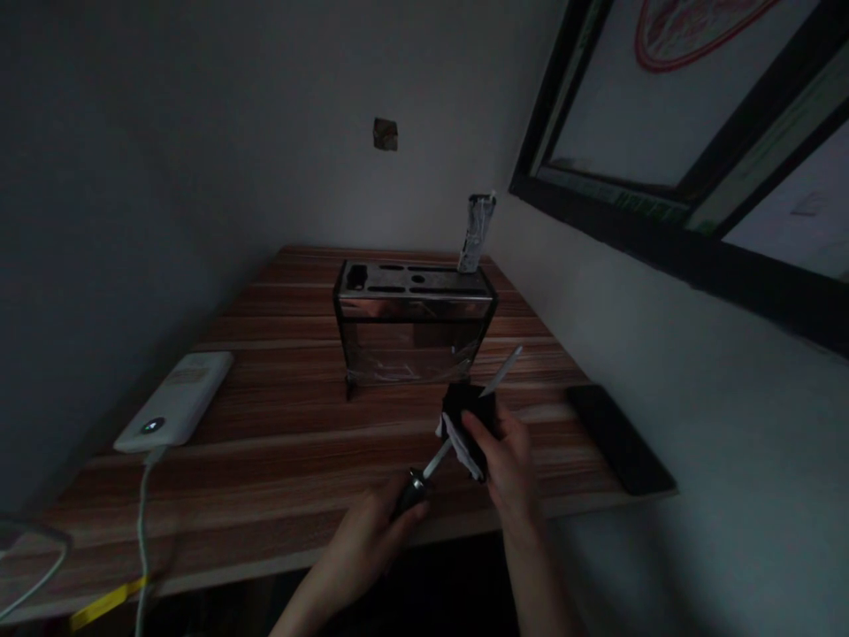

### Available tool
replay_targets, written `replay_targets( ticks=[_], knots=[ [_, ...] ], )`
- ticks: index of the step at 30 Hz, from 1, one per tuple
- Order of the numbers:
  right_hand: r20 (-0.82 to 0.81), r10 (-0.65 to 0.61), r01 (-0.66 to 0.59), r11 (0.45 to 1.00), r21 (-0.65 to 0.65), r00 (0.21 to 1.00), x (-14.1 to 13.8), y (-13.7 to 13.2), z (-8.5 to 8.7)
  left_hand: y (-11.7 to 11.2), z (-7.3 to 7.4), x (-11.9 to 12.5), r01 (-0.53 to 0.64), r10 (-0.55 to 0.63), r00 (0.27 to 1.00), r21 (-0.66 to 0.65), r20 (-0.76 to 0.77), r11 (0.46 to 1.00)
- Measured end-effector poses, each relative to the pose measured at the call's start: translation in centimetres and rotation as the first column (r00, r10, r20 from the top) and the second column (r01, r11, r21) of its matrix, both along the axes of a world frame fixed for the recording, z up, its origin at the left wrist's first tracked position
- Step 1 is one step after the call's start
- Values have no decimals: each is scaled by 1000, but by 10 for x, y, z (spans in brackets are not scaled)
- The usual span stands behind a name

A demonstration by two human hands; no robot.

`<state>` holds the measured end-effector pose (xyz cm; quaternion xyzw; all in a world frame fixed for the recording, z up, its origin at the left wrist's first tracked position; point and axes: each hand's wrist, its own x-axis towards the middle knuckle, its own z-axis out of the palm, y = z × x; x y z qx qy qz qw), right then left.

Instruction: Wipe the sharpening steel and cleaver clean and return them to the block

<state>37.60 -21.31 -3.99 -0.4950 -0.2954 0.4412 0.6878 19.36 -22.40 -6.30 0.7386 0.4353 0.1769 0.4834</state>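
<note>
My left hand (371,535) is closed around the dark handle of a slim knife (438,458), just over the table's front edge. Its narrow blade points up and to the right, with the tip showing beyond my other hand. My right hand (508,447) pinches a folded black cloth (457,404) with a white layer along its lower left side. The cloth wraps over the middle of the blade and hides that part. Behind both hands stands a knife block (416,307) with a slotted metal top and a see-through front.
A plastic-wrapped piece (476,234) sticks up from the block's right end. To the left lies a white power bank (176,401) with a cable (142,513) and yellow tag (106,603). A black phone (620,438) rests by the right wall on the wood-grain table (279,425).
</note>
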Motion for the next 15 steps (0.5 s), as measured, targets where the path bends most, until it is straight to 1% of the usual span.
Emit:
replay_targets(
  ticks=[4, 8, 11, 15],
  knots=[
    [11, -34, 34, 999, 31, 999, 13, 10, 10, 0, -1, -1, -8, 8, 1000, -3, -9, 1000],
    [33, -89, 87, 995, 51, 996, 26, 18, 17, 0, 0, -1, 1, -1, 1000, 5, 18, 1000],
    [29, -155, 153, 986, 73, 987, 36, 24, 21, 1, -1, -1, 9, -9, 1000, 15, 28, 1000],
    [24, -251, 247, 964, 103, 968, 50, 32, 25, 0, -3, -2, -1, 1, 1000, 12, 3, 1000]
  ],
)
